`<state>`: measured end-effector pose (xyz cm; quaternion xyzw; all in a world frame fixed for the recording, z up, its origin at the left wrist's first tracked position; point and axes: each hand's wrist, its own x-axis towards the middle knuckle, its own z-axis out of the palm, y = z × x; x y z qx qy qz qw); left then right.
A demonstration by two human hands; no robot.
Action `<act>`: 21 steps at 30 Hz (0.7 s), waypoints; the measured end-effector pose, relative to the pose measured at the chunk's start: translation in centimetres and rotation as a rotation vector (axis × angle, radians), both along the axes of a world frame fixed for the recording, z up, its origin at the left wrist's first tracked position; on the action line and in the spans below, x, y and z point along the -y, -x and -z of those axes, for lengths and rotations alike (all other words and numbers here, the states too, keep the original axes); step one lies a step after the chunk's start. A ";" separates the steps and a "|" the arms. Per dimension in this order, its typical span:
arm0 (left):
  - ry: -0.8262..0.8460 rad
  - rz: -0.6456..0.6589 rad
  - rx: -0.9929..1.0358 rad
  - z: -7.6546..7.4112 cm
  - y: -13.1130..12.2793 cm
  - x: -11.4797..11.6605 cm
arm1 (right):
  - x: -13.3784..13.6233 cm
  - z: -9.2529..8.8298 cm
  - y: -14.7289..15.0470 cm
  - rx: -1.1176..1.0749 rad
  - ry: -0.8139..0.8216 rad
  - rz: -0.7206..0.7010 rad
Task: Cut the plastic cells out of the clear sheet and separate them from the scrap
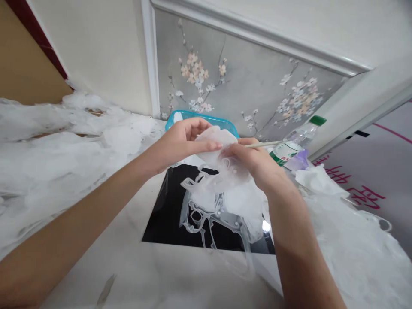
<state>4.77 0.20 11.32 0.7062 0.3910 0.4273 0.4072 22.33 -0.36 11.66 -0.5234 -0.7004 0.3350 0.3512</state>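
Note:
My left hand (pixel 189 139) pinches a thin, whitish translucent sheet piece (pixel 214 136) with a wavy edge, its thumb lying across the front. At the piece's right side my right hand (pixel 254 161) is closed on it too, and a thin pale stick (pixel 265 143) juts rightward from that hand. The stick's other end is hidden. Below both hands, a tangle of translucent cut-out strips (pixel 193 216) with holes and loops hangs or lies over a glossy black sheet (pixel 161 219). Whether the strips join the held piece, I cannot tell.
Heaps of white translucent sheets cover the left (pixel 64 159) and right (pixel 354 240) sides of the white table (pixel 128 274). Behind my hands are a blue plastic tray (pixel 206 116), a green-capped bottle (pixel 294 141) leaning by a purple item (pixel 298 161), and a flower-patterned wall panel (pixel 241 81).

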 end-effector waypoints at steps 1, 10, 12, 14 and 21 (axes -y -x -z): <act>0.049 0.006 0.014 0.0 -0.1 0.0 | 0.2 -0.1 0.0 -0.049 0.073 0.000; 0.123 -0.224 0.141 -0.2 -0.2 -0.2 | 0.3 -0.2 -0.5 -0.050 -0.202 -0.057; 0.149 -0.203 0.095 -0.2 0.1 -0.4 | 0.4 -0.6 -0.8 0.044 -0.233 -0.129; 0.150 -0.162 0.040 -0.3 0.4 -0.4 | 0.7 -0.9 -1.0 0.144 -0.280 -0.180; -0.128 0.006 -0.154 -0.7 0.4 0.3 | 1.3 -1.3 -1.1 0.279 -0.287 -0.258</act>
